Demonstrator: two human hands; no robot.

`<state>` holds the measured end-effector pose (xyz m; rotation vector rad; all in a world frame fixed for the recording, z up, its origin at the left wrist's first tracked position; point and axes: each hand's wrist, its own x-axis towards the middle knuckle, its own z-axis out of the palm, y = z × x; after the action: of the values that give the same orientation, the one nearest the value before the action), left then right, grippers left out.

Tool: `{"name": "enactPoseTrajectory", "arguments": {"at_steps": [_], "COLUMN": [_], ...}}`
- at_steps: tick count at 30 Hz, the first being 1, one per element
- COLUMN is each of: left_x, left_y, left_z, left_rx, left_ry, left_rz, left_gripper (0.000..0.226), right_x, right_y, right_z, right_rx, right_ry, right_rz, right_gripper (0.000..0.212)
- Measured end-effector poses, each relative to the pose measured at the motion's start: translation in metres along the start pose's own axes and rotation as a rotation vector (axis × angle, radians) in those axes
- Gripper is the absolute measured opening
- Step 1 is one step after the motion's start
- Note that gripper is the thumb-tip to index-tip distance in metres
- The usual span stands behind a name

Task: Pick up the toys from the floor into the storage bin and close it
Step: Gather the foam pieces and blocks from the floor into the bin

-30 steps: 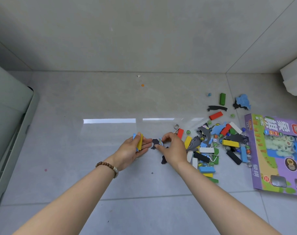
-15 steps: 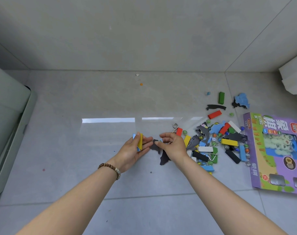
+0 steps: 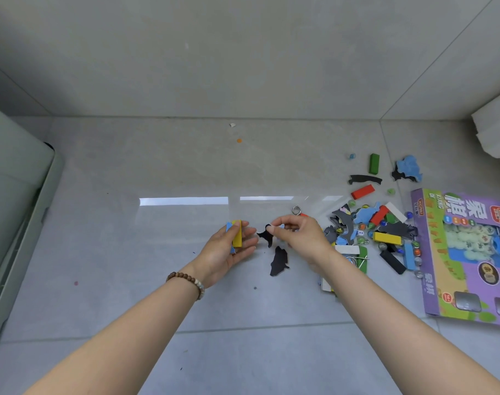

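Your left hand (image 3: pixel 228 249) is palm-up just above the floor (image 3: pixel 163 172), thumb and fingers curled round a yellow block (image 3: pixel 237 235) standing on end in the grip, with a blue piece (image 3: pixel 228 227) tucked behind it against the fingers. A bead bracelet (image 3: pixel 187 280) sits on that wrist.

Your right hand (image 3: pixel 300 238) is just to the right of it. Its thumb and forefinger pinch a small black foam piece (image 3: pixel 264 236), which hangs in the gap between your two hands, close to the left fingertips; whether it touches them cannot be told. A second black foam shape (image 3: pixel 279 260) lies flat on the floor just nearer to you, below that pinch and free of both hands.

The rest of the toys lie in a loose pile (image 3: pixel 371 232) right of your right wrist: coloured blocks, foam animals, marbles. A metal ring (image 3: pixel 296 210) lies just beyond your right knuckles. Farther off lie a red block (image 3: pixel 362 191), a curved black piece (image 3: pixel 365 179), a green block (image 3: pixel 374 163) and a blue foam animal (image 3: pixel 410 168). A purple game box (image 3: pixel 465 252) lies flat at the right, touching the pile's edge.

A grey-green object (image 3: pixel 14 209) runs along the left edge, well apart from your hands; whether it is the storage bin cannot be told.
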<state>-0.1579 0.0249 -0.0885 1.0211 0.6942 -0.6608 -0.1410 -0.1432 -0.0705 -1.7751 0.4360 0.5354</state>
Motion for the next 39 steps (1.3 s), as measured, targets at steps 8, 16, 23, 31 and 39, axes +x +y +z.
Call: {"name": "enactPoseTrajectory", "arguments": {"at_steps": [8, 16, 23, 31, 39], "left_x": [-0.005, -0.002, -0.012, -0.012, -0.003], "left_y": [0.012, 0.002, -0.007, -0.007, -0.005], "left_z": [0.016, 0.001, -0.014, -0.009, 0.013], "left_rx": [-0.235, 0.119, 0.08, -0.037, 0.033], "left_ry": [-0.164, -0.042, -0.003, -0.056, -0.113], "left_rz": [-0.181, -0.08, -0.116, -0.165, -0.186], "left_gripper": [0.047, 0.043, 0.043, 0.039, 0.042], "right_x": [-0.003, -0.022, -0.037, -0.034, -0.027], "right_y": [-0.026, 0.036, 0.067, 0.074, 0.034], "right_z": [0.01, -0.022, 0.004, 0.005, -0.015], "right_rx": [-0.093, -0.174, -0.292, -0.178, 0.147], "right_ry": [-0.061, 0.033, 0.103, 0.158, 0.073], "right_rz": [-0.186, -0.074, -0.131, -0.178, -0.147], "right_gripper": [0.018, 0.036, 0.052, 0.051, 0.021]}}
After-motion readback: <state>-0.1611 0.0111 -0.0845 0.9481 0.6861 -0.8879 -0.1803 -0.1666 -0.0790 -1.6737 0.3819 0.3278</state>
